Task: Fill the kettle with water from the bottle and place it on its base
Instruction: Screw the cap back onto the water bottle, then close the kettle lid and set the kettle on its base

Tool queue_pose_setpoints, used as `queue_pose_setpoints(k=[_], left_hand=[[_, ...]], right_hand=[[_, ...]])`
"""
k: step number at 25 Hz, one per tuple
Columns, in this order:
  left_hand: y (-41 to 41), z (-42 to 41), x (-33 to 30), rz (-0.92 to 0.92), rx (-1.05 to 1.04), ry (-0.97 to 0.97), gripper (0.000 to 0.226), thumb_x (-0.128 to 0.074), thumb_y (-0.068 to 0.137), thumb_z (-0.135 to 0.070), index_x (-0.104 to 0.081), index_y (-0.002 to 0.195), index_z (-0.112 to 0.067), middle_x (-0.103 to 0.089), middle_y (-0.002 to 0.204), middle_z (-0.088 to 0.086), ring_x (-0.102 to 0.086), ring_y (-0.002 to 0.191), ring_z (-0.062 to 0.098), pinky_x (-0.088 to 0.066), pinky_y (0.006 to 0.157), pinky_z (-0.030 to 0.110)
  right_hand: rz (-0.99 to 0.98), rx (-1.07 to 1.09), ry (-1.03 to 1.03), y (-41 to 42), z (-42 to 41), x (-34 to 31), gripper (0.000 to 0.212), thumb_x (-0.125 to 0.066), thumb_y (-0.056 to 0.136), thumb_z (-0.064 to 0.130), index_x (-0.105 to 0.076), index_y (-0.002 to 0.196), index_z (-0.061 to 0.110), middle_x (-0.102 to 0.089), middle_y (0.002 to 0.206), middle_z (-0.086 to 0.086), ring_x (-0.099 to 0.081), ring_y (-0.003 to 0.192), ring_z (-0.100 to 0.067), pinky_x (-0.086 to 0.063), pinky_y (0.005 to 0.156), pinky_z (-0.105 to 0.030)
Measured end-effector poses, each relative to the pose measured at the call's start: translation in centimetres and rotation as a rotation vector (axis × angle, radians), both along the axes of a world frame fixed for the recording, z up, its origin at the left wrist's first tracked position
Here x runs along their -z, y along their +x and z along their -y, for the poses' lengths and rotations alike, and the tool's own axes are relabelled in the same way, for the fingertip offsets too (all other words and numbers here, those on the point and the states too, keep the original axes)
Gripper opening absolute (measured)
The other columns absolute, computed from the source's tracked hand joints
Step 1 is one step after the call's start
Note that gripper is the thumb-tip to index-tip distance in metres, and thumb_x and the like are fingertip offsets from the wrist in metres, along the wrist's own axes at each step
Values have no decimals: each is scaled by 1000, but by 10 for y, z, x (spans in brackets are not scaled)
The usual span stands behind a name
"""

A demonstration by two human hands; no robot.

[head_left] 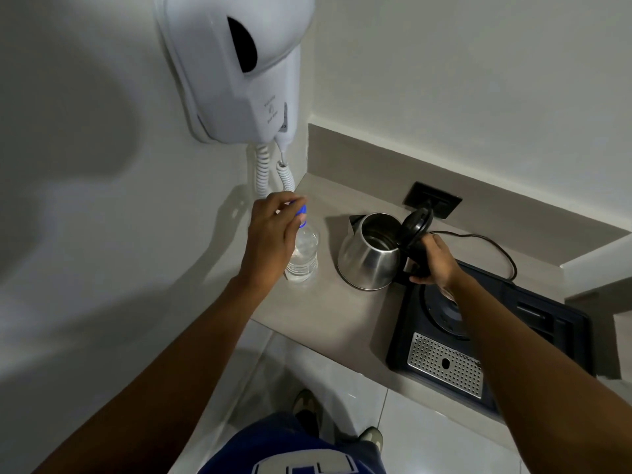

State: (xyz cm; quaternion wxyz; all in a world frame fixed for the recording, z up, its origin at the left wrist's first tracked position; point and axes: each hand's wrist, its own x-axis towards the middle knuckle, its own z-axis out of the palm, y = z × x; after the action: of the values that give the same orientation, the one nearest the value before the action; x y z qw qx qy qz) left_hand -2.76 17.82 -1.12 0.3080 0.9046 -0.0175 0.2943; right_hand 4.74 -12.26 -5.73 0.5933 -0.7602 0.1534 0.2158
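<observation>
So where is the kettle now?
In the head view, the kettle stands on the counter, lid open, between the bottle on its left and the base at right; the right hand holds its handle.

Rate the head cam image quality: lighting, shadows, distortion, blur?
Head view: dim, even lighting; a large soft shadow on the left wall; wide-angle bending stretches the hair dryer and forearms at the edges; faint highlights on the steel kettle; slight motion blur on the left hand at the blue bottle cap; right hand reasonably sharp.
</observation>
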Motion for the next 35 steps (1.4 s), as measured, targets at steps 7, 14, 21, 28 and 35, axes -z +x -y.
queue_pose_setpoints(k=[7,14,21,28,35], left_hand=[[7,-9,12,-93,21,-166,16,-74,83,-10,-76,99,-10,-73,103,4,-65,90,26,-47,84,29],[8,-18,19,-139,22,-353,25,-82,77,-18,-75,100,-18,-74,102,-3,-65,80,10,-51,76,17],[7,-18,17,-144,116,-166,29,-72,83,-21,-60,109,-22,-66,114,-14,-54,102,3,-46,93,25],[10,-9,12,38,93,81,46,-71,81,-38,-54,120,-21,-53,139,-5,-50,122,20,-34,101,30],[19,18,5,125,154,284,33,-65,82,-36,-60,113,-25,-53,139,-6,-52,117,19,-34,92,35]], right_hand=[[6,-10,-5,0,0,-1,50,-45,95,53,-45,127,14,-56,109,0,-57,98,-25,-56,81,-54],[-1,-18,-15,1,1,0,53,-48,88,57,-46,122,16,-58,113,-4,-58,99,-26,-59,75,-49],[-27,-62,-72,4,5,-4,51,-46,89,58,-48,121,18,-60,115,-6,-59,102,-26,-56,76,-48],[-80,-147,-149,7,0,-22,77,-49,64,78,-50,118,23,-64,102,-5,-61,85,-21,-49,61,-31],[-201,-98,-181,23,-12,-19,90,-63,57,78,-44,126,23,-60,116,-7,-60,103,-30,-54,82,-50]])
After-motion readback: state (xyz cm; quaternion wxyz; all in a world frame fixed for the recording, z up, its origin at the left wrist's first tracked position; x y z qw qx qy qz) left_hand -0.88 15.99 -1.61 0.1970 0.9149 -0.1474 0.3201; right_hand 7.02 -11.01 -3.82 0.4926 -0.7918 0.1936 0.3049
